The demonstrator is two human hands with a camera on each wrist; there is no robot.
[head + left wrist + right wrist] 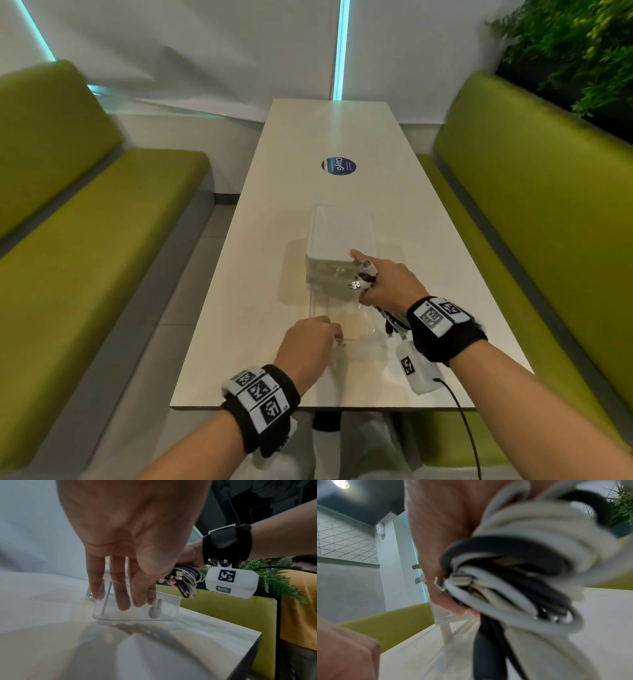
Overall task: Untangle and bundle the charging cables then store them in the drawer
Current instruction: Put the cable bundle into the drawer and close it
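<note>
A white drawer unit [339,236] stands mid-table. Its clear drawer [356,329] is pulled out towards me, and nothing shows inside it. My left hand [308,342] is at the drawer's front wall [164,609]. Its fingers [122,599] reach down behind the clear wall, and the thumb lies outside near the grey rabbit knob [155,609]. My right hand [383,284] grips a coiled bundle of black and white cables [364,274] [187,580] [513,588] just above the drawer's right side. Its index finger points forward and touches the unit's top front corner.
The long white table [308,154] has a blue round sticker [338,166] further back. Green benches [85,222] flank both sides, with plants [565,44] at the far right. A person in a yellow shirt [298,608] is beyond the table corner.
</note>
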